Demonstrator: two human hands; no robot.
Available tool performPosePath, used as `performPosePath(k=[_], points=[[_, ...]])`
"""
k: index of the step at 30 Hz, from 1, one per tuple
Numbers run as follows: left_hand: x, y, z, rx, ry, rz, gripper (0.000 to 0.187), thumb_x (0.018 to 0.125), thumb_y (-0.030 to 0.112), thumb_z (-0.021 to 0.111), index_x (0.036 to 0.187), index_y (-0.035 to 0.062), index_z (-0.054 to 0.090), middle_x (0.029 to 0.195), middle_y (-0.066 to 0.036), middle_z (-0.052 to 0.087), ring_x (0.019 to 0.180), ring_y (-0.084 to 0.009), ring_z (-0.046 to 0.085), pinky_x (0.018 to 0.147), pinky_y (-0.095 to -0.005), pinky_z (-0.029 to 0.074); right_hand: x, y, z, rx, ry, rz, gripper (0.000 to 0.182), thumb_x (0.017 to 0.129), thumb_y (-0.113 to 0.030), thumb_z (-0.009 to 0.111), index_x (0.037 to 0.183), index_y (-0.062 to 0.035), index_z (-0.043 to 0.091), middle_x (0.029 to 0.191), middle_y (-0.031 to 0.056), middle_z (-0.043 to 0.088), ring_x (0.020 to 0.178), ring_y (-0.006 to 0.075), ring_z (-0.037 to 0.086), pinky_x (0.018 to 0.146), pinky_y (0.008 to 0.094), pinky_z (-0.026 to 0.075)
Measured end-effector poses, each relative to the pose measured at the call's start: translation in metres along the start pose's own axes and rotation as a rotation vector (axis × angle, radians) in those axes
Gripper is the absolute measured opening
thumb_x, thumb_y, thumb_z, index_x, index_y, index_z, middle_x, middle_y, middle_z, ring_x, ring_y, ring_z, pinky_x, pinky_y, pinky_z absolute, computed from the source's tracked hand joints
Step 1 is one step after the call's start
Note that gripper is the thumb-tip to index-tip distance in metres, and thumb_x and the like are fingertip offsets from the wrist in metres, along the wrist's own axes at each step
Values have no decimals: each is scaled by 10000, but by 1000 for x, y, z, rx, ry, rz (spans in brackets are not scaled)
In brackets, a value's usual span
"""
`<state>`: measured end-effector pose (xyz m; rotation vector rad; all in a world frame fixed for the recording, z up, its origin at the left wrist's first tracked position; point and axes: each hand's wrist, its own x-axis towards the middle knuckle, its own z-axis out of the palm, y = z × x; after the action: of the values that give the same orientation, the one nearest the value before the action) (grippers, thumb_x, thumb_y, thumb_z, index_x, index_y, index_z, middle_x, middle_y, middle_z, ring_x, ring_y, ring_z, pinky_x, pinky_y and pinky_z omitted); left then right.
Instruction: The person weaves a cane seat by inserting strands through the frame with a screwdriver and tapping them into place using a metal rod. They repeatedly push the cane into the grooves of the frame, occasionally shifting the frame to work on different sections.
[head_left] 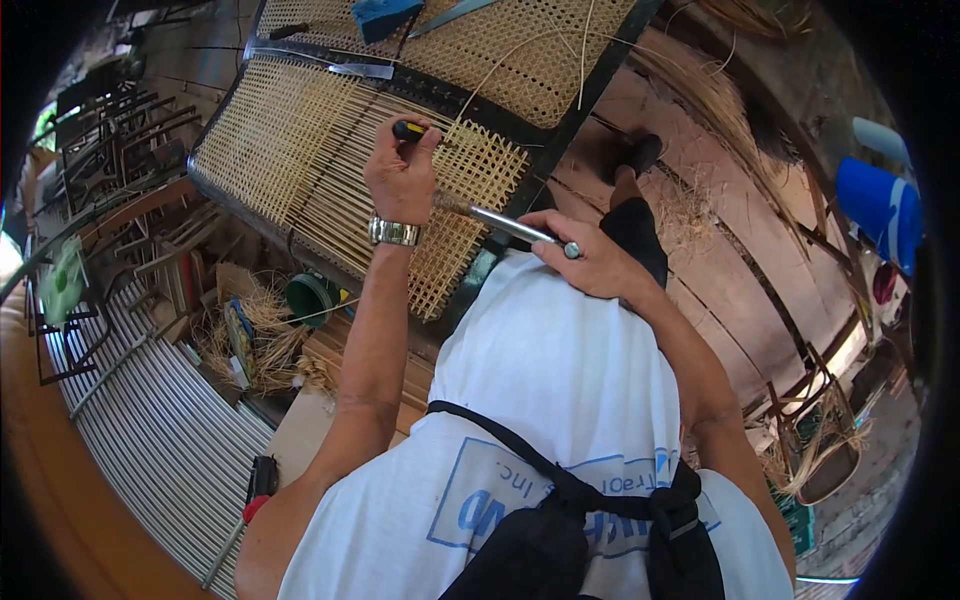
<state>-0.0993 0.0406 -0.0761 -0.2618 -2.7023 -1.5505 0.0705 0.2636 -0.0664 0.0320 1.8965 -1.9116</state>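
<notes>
Left hand (pixel 400 175) gripping black-handled awl (pixel 408 129) at cane panel (pixel 340 170); right hand (pixel 590 255) closed on metal rod (pixel 510 225). Best kept steady, strands parted gently near woven edge.

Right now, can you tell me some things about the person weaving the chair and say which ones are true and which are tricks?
1. The left hand grips a tool with a black and yellow handle. True.
2. The right hand is empty. False: it holds a metal rod that lies across the woven cane panel.
3. A metal watch sits on the left wrist. True.
4. The person wears a red shirt. False: the shirt is white, with black apron straps over it.
5. A green bucket sits below the panel. True.
</notes>
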Motion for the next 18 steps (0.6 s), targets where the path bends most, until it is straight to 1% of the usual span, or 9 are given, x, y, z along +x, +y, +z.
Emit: performPosePath(k=[2,6,8,11,12,14,16,17,18], points=[[0,-6,4,55,-40,3,238,910,107,815,1094,83,666,931,-24,750,807,-117,702,720,-284,566,-1,-8,-5,-3,-95,96,391,1038,-181,589,1401,-37,573,1030,41,642,888,127,586,814,294,487],[1,6,6,62,-13,-3,245,904,120,822,1099,90,677,913,-15,742,777,-105,680,693,-283,548,3,2,-4,33,7,113,391,1036,-175,594,1401,-36,573,1042,42,647,907,129,588,830,290,490],[0,13,2,-3,13,-6,248,897,132,831,1094,95,685,898,-9,738,757,-98,666,673,-283,534,0,10,-1,104,158,75,414,1019,-201,615,1382,-5,576,1076,134,687,968,191,634,875,338,510],[-3,10,2,-61,18,-7,255,896,136,833,1099,94,685,887,-7,735,755,-97,664,670,-287,535,-11,-3,-9,42,26,89,410,1027,-192,601,1396,-17,574,1058,86,667,964,157,606,880,314,491],[-4,5,4,25,-14,-31,251,903,120,823,1105,85,678,902,-13,743,780,-101,680,692,-286,549,-14,-7,-10,31,-40,98,418,1033,-196,597,1414,-27,564,1064,51,658,968,135,588,887,294,481],[-5,-3,6,111,-50,-55,248,909,103,814,1111,77,671,916,-19,750,804,-105,696,714,-285,563,-12,-4,-12,30,-59,92,434,1032,-209,593,1426,-31,559,1071,52,662,971,135,586,889,301,482],[-5,0,8,199,-82,-61,246,918,70,796,1123,63,660,947,-29,759,835,-111,711,748,-281,578,-10,-1,-16,20,-10,70,397,1023,-186,590,1373,0,586,1081,130,675,993,186,617,922,323,489],[-7,1,8,199,-84,-64,246,918,70,796,1123,63,660,947,-29,759,835,-111,711,748,-281,578,-11,3,-15,22,-11,73,397,1023,-186,590,1373,0,586,1081,130,675,993,186,617,922,323,489],[-7,2,6,78,-48,-42,243,918,68,796,1120,63,661,945,-28,758,831,-108,707,746,-279,575,-10,7,-12,97,131,107,397,1021,-187,591,1374,-4,589,1093,124,672,1001,185,613,928,322,488]])
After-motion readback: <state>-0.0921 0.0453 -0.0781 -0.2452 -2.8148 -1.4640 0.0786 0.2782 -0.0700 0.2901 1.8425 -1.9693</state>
